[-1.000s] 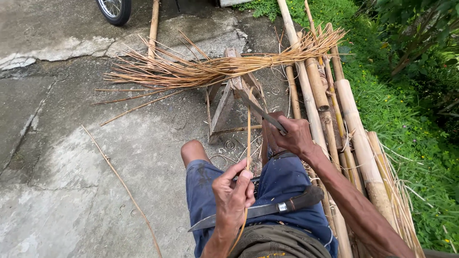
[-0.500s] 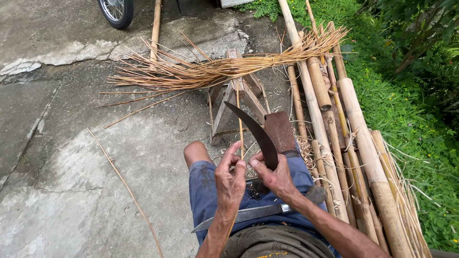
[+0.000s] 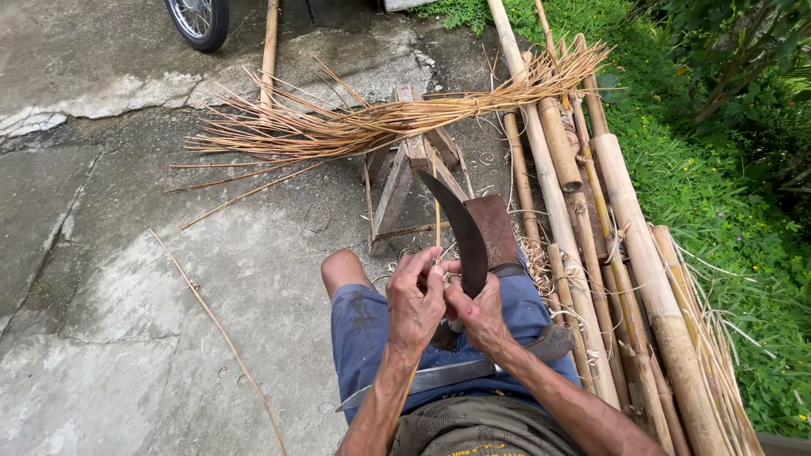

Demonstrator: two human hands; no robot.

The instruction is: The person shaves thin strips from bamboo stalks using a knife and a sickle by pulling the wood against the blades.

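dark curved blade point(image 3: 460, 228) — tan bamboo strips point(image 3: 338, 131), faded blue shorts point(image 3: 372, 325), green grass point(image 3: 718, 211)

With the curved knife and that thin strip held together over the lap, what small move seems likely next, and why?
Probably draw the thin bamboo strip along the curved knife to shave it. The right hand holds the knife blade-up, the left hand pinches the strip right beside the blade, and both hands meet above the knees.

Wheel point(image 3: 199, 19) cut by top edge; knife handle inside right hand point(image 3: 478, 314).
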